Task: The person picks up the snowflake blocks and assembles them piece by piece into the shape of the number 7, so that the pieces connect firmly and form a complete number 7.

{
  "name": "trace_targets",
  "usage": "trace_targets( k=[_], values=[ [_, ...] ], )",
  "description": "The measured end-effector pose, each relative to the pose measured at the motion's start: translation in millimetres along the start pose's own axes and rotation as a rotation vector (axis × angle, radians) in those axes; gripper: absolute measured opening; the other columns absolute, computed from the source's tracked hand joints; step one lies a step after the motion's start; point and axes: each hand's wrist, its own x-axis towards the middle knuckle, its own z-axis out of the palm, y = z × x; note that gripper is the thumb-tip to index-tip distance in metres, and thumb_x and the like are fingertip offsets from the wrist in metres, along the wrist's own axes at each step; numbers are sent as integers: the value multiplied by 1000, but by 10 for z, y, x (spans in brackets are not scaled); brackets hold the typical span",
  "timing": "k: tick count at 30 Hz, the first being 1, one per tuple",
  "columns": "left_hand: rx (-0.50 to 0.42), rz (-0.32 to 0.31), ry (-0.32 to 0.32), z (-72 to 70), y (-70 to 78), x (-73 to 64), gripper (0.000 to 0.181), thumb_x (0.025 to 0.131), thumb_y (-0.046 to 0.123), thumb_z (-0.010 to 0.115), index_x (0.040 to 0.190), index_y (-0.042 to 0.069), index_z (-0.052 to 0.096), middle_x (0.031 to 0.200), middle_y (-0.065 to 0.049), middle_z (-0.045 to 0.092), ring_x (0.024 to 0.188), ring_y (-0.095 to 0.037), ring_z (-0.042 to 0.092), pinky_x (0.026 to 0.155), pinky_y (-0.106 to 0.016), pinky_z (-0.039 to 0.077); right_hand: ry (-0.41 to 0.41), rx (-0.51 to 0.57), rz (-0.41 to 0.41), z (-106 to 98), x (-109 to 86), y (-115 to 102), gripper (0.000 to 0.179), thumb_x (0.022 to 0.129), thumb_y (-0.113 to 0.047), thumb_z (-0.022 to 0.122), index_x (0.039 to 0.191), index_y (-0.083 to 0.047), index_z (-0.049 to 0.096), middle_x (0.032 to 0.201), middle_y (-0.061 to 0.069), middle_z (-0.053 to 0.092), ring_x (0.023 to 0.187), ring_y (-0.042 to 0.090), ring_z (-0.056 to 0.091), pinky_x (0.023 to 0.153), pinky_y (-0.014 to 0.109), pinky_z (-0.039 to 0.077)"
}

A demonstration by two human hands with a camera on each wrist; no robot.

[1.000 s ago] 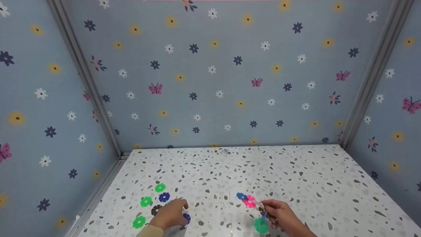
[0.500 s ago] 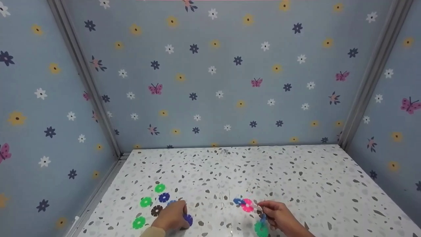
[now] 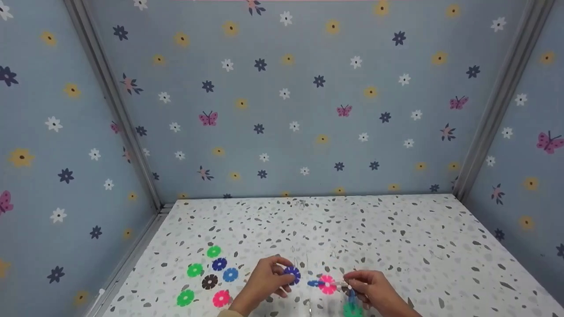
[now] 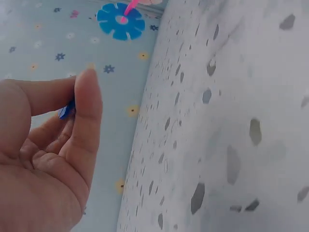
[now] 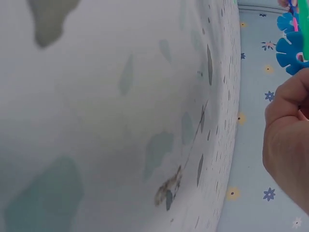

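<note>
A white tabletop speckled with grey and dark terrazzo flecks fills the lower part of the head view, closed in on three sides by pale blue wall panels printed with flowers and butterflies. Grey metal corner strips run down where the panels meet. All the work sits at the near edge; the far half of the tabletop and its whole right side lie bare up to the walls.

The left hand is raised just above the surface, thumb and fingers pinching a dark blue notched plastic disc. The left wrist view shows only a sliver of that disc between thumb and curled fingers. Just to its right, the right hand pinches a joined cluster of plastic discs: a pink one in the middle, a small blue one at its left and a green one low at the frame edge. The dark blue disc and the cluster are near each other but apart.

A loose group of flat discs, green, blue, brown and pink, lies on the table near the left wall, left of the left hand.
</note>
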Motion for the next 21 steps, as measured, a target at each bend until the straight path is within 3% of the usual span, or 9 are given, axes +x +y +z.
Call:
trace_targets(
  k=[10,16,21],
  values=[
    [-46,9,11,164,-60,37,21,84,-3,71,104,1,63,72,-10,67,57,-15,66,51,-28,55,10,2,24,-1,12,-2,29,100,-8,57,124,7,62,83,2,63,62,9,47,53,22,43],
    [-72,6,53,208,-112,33,22,85,-3,70,104,0,62,72,-10,68,57,-15,66,50,-27,54,0,15,27,8,22,20,30,100,-8,56,125,8,61,88,2,64,62,9,48,54,23,45],
    [-42,-18,104,248,-131,45,20,85,-1,70,102,2,62,75,-9,70,61,-17,68,50,-27,54,16,6,42,18,19,24,29,100,-7,56,124,7,62,88,2,65,62,9,49,54,23,45]
  ],
)
